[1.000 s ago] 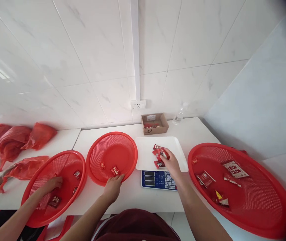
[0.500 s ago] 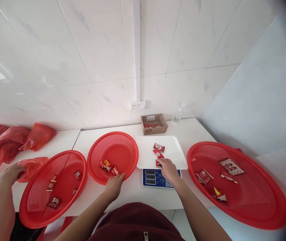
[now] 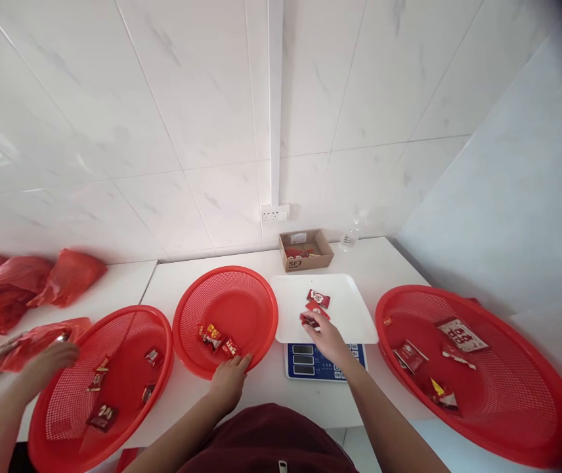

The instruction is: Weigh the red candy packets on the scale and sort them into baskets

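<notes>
My left hand (image 3: 229,382) is closed over the near rim of the round red plastic basket (image 3: 190,294). Several small wrapped candies (image 3: 212,336) lie in that basket close to my fingertips. Above the white scale tray (image 3: 354,309), my right hand (image 3: 327,338) pinches a small red wrapped candy (image 3: 309,320), partly hidden by the fingers. Two more red packets are on the tray: a red-and-white one (image 3: 319,299) at the back and a plain red one (image 3: 316,309) partly behind my hand. The blue scale panel (image 3: 310,360) shows below the tray.
A large red basket (image 3: 502,394) with several packets stands right; another basket (image 3: 133,394) stands left. At far left, a co-worker's hands (image 3: 57,361) handle a red plastic bag (image 3: 29,345) near other red bags (image 3: 10,289). Behind are a cardboard box (image 3: 305,259) and a clear bottle (image 3: 350,236).
My right hand has lifted the nearest candy off the tray. My left hand stays at the basket rim. The co-worker's hand has moved right, towards the left basket.
</notes>
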Tool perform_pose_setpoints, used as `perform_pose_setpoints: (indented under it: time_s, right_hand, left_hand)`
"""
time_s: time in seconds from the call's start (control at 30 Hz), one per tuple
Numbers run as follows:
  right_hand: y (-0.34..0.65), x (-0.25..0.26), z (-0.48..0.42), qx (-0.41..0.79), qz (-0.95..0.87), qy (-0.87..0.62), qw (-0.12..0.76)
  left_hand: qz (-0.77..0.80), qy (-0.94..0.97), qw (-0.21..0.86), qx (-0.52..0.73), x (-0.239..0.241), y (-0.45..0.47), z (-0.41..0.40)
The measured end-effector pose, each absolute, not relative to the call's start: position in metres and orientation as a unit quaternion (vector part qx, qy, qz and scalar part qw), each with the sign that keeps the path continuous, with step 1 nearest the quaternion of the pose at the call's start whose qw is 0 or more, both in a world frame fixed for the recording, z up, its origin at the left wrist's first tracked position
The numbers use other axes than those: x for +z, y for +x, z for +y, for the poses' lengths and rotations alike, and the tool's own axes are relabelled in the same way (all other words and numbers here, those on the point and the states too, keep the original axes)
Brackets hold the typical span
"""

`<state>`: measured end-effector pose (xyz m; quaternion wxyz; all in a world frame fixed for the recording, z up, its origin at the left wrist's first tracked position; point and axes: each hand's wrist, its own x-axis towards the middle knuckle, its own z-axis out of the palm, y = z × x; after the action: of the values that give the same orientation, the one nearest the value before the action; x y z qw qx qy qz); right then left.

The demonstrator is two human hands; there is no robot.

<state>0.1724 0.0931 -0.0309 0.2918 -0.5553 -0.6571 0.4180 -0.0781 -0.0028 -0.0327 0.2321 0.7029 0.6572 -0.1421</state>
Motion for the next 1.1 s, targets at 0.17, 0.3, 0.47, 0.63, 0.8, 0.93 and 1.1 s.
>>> perform_pose_setpoints:
  time_s: [0.17, 0.3, 0.47, 0.63, 0.8, 0.93, 1.1]
  right_hand:
    - [0.136, -0.010, 0.099, 0.443, -0.681, -0.492, 0.314]
    - [0.156, -0.033, 0.110, 0.233, -0.721, -0.624, 0.193]
    - [0.184, -0.061, 0.111, 0.130, -0.723, -0.670, 0.110]
    - [0.185, -0.066, 0.111, 0.103, -0.699, -0.695, 0.130]
    - [0.191, -0.067, 0.118, 0.136, -0.686, -0.699, 0.148]
    - [0.187, -0.062, 0.120, 0.253, -0.619, -0.709, 0.225]
    - [0.150, -0.034, 0.114, 0.429, -0.653, -0.527, 0.334]
  left_hand:
    - [0.654, 0.702, 0.236, -0.151, -0.030, -0.079, -0.002]
    - [0.654, 0.704, 0.231, -0.153, -0.029, -0.080, -0.002]
    - [0.651, 0.708, 0.228, -0.149, -0.029, -0.082, -0.003]
    - [0.650, 0.709, 0.227, -0.156, -0.027, -0.081, -0.002]
    - [0.651, 0.711, 0.223, -0.147, -0.027, -0.083, -0.003]
    - [0.652, 0.714, 0.220, -0.132, -0.032, -0.085, -0.004]
    - [0.652, 0.710, 0.231, -0.135, -0.036, -0.086, -0.004]
